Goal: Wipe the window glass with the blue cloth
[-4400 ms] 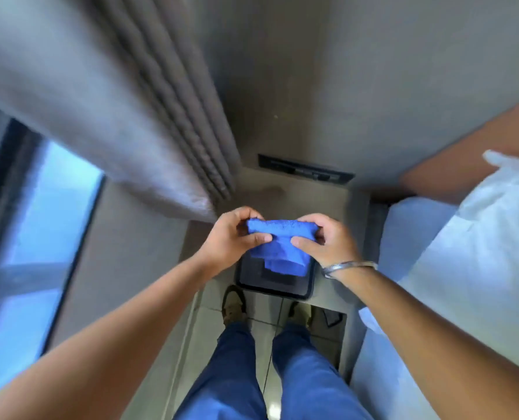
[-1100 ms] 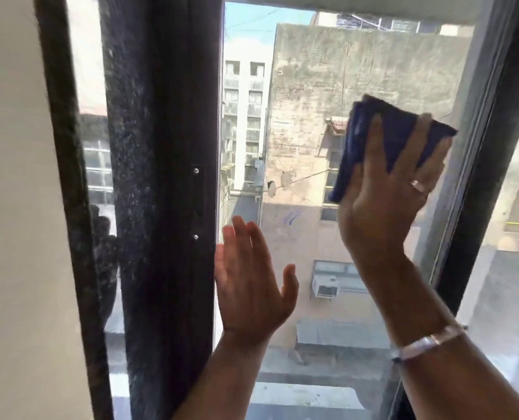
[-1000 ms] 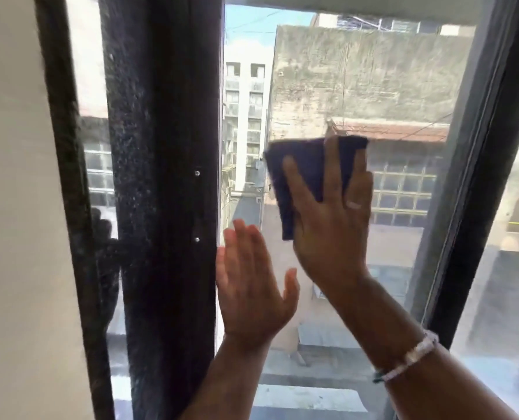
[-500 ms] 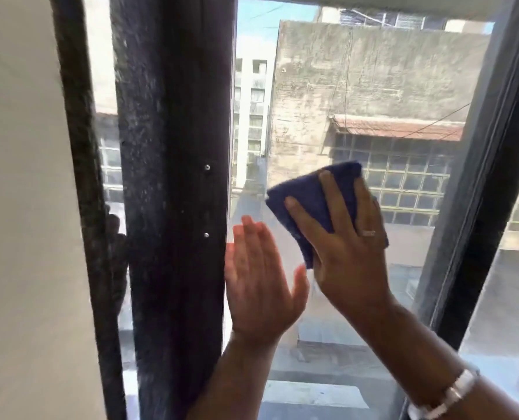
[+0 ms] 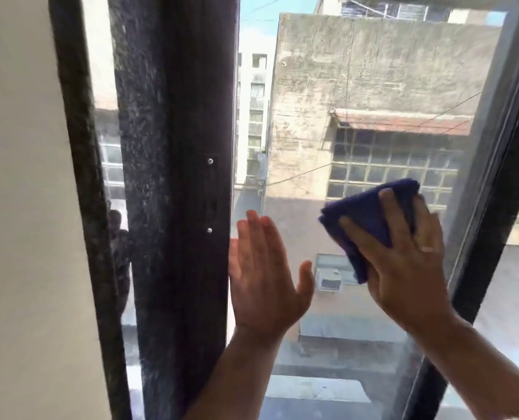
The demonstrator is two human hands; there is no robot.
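Note:
The window glass [image 5: 358, 86] fills the middle of the head view, with grey buildings behind it. A folded blue cloth [image 5: 370, 219] lies flat against the pane at mid height, close to the right frame. My right hand [image 5: 409, 265] presses on it with spread fingers and wears a ring. My left hand [image 5: 264, 277] is held flat and open against the glass, just right of the dark central post, with nothing in it.
A wide dark, dusty window post [image 5: 173, 207] stands left of the pane, with two screws in it. A slanted dark frame bar [image 5: 494, 207] borders the pane on the right. A pale wall [image 5: 19, 207] fills the far left.
My right hand has slid the cloth along the glass from beside my left hand toward the right frame. My left hand has stayed flat on the pane.

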